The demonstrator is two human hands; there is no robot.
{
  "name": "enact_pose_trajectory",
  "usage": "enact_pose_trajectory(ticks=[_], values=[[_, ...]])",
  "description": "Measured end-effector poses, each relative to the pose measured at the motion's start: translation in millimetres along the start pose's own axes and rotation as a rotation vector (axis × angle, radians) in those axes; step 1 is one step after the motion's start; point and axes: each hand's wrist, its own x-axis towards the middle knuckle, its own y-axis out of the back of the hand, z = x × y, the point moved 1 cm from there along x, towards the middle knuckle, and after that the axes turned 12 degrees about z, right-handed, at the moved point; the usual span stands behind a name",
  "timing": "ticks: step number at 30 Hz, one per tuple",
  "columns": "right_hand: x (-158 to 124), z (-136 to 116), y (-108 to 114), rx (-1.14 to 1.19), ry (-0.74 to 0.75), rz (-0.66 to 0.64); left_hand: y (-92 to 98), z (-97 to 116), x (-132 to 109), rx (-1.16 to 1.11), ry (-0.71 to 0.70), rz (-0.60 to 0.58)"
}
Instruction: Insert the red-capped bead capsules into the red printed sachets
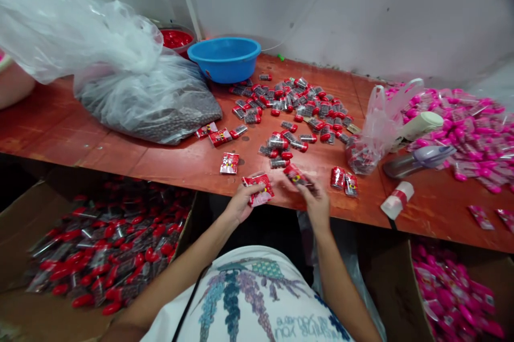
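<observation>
Near the table's front edge, my left hand [241,203] is closed on a red printed packet [262,192], thumb over its front. Just to the right, my right hand [317,200] pinches another red packet [295,174] with a dark part; motion blurs the fingers a little. Beyond my hands lies a small group of clear red-capped containers [278,142] filled with something dark. A single red packet [229,163] lies flat to the left, and a pair of red packets [344,180] rests right of my right hand.
At the left slumps a clear plastic bag [160,101] of dark beads, beside a blue basin [225,58]. A white paper roll [397,200], a tumbler [420,161] and a pink heap [474,133] stand right. Cardboard boxes with red [16,224] and pink containers sit below the table.
</observation>
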Motion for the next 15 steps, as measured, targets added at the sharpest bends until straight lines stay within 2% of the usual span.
enact_pose_trajectory(ticks=[3,5,6,7,10,12,15], values=[[24,14,35,-0.269,0.116,0.242,5.0,4,3,-0.015,-0.009,0.027],[25,13,39,-0.413,0.239,0.309,4.2,2,3,-0.013,-0.028,0.026],[19,8,33,-0.431,0.280,0.283,2.7,0,3,-0.011,-0.035,0.026],[11,3,22,-0.403,0.300,0.215,0.9,-2,2,-0.009,-0.039,0.027],[-20,-15,-26,-0.160,0.190,-0.196,-3.3,-9,0,0.000,-0.062,0.032],[-33,-25,-51,-0.103,0.226,-0.308,-2.2,-9,-1,0.011,-0.096,0.057],[-32,-32,-66,-0.164,0.405,-0.391,4.5,-2,-2,0.036,-0.154,0.114]])
